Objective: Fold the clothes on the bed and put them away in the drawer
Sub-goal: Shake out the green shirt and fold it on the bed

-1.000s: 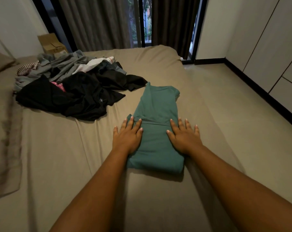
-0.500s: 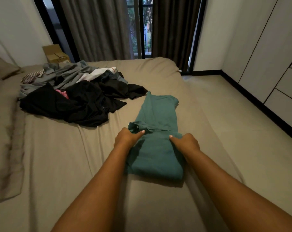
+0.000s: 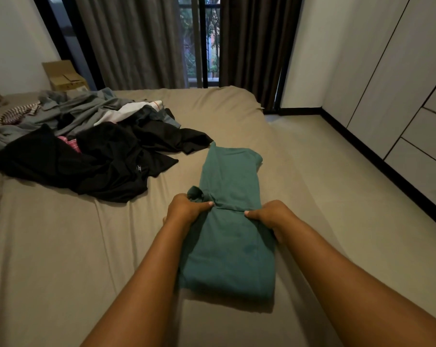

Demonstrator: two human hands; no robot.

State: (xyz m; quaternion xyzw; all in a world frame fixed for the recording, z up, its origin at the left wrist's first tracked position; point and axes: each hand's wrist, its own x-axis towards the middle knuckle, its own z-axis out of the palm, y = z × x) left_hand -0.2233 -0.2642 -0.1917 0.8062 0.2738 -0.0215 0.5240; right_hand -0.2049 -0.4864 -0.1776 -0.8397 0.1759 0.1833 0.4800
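A teal garment [image 3: 230, 181], folded into a long narrow strip, lies on the bed [image 3: 61, 246] in front of me. My left hand [image 3: 186, 211] grips its left edge at the middle, thumb on top, with a small bunch of cloth sticking up above the knuckles. My right hand [image 3: 272, 215] grips the right edge at the same height, fingers curled under the fabric. A heap of unfolded clothes [image 3: 91, 151], mostly black and grey with some white and pink, lies at the far left of the bed.
A cardboard box [image 3: 64, 76] stands behind the bed by the curtains [image 3: 136, 41]. The bed's right edge drops to a bare floor [image 3: 337, 171]. White wardrobe and drawer fronts [image 3: 417, 136] line the right wall.
Both hands went from lying flat on the teal garment to curling round its side edges. The cloth at the left edge has bunched up. The view has tilted upward slightly.
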